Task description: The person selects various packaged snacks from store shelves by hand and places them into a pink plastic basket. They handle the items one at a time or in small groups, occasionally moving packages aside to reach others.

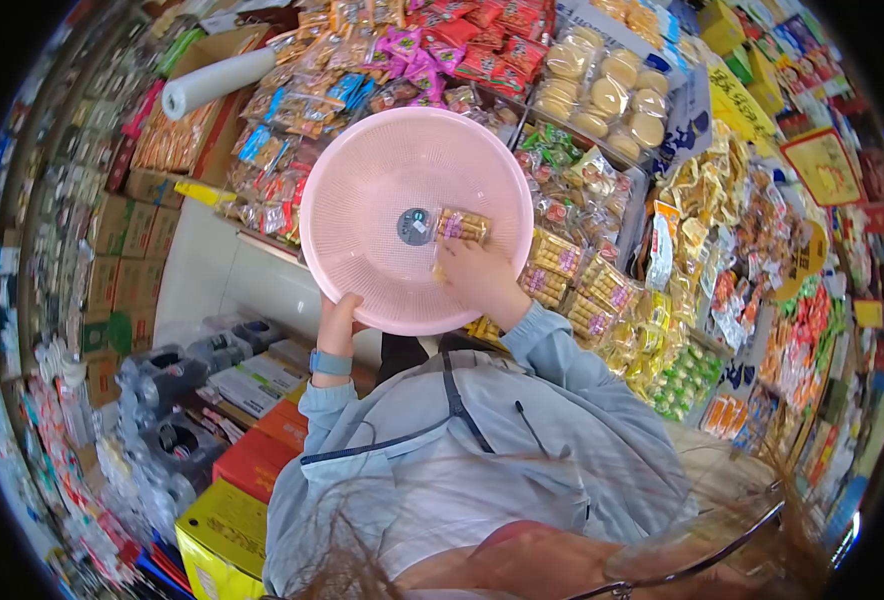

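Note:
A round pink plastic basket (392, 160) fills the middle of the head view, tilted towards the camera. My left hand (340, 312) is closed on its lower left rim, the thumb over the edge. Inside the basket my right hand (472, 272) reaches over the lower right rim, its fingers at a small clear packet of yellow-brown snack sticks (463, 226). The fingertips touch the packet's lower edge. Beside the packet, on the basket's bottom, is a dark round label (415, 226).
Piled snack packets (592, 290) lie right of the basket, with trays of round biscuits (612, 85) beyond. A white roll (219, 84) rests on a carton at the upper left. Wrapped bottles (177, 440) and a yellow box (224, 535) stand at the lower left.

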Demonstrator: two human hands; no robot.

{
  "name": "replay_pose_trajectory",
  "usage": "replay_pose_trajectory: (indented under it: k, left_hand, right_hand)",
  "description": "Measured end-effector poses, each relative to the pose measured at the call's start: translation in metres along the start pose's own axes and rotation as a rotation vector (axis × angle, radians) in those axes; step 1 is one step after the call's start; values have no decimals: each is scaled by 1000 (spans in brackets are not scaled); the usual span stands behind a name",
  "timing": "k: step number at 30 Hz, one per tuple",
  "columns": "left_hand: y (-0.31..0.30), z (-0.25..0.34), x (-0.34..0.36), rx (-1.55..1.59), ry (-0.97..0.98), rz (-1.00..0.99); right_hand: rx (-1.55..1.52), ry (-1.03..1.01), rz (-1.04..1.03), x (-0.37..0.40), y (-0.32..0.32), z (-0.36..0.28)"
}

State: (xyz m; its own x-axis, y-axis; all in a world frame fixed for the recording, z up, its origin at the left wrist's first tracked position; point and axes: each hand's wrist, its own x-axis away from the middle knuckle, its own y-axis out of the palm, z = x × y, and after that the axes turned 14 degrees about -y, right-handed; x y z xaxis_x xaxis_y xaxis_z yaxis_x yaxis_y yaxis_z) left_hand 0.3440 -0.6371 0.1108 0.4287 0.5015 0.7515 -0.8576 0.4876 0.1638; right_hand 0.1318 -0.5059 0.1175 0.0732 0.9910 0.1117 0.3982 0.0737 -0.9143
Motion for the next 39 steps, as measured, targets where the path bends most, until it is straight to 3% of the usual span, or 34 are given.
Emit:
replay_pose_trajectory:
  k: [3,6,8,10,12,16,19,23,26,29,30,33,35,37,39]
  left_hand:
    - [-12,8,-10,-31,-18,-23]
    - [-25,15,-26,-24,-45,-81]
    - [-28,19,-34,20,-12,-93]
    - [-37,23,-39,61,25,-95]
    - [-45,32,-43,98,57,-99]
    - [-55,39,-31,152,6,-96]
    - [-51,40,-18,130,-47,-68]
    - [-54,32,-23,82,-18,-74]
    - [-62,33,-26,40,-7,-106]
    - [-65,33,-26,11,-2,-107]
    - [-64,33,-25,20,-2,-110]
    - [-59,28,-20,44,16,-108]
    - [-58,19,-24,39,59,-91]
    - [-60,13,-27,21,90,-93]
    - [-60,10,-24,7,98,-89]
  right_hand:
    - [38,-76,99,2,-1,-11]
    - [-95,-78,502,9,-14,-13]
    - [56,56,801,23,-27,-6]
    - [118,260,915,41,-32,14]
    - [106,354,763,68,-12,54]
    - [132,404,298,73,0,37]
    - [192,482,193,49,18,18]
    - [276,527,318,38,42,23]
    - [94,450,484,48,39,38]
    - [-484,690,876,44,18,47]
    - [-600,816,870,35,-14,28]
    - [-424,399,1236,3,-47,-9]
    - [-86,253,1119,-20,-50,-27]
    - [-85,41,893,-43,-36,-38]
    - [276,-88,533,-59,-8,-35]
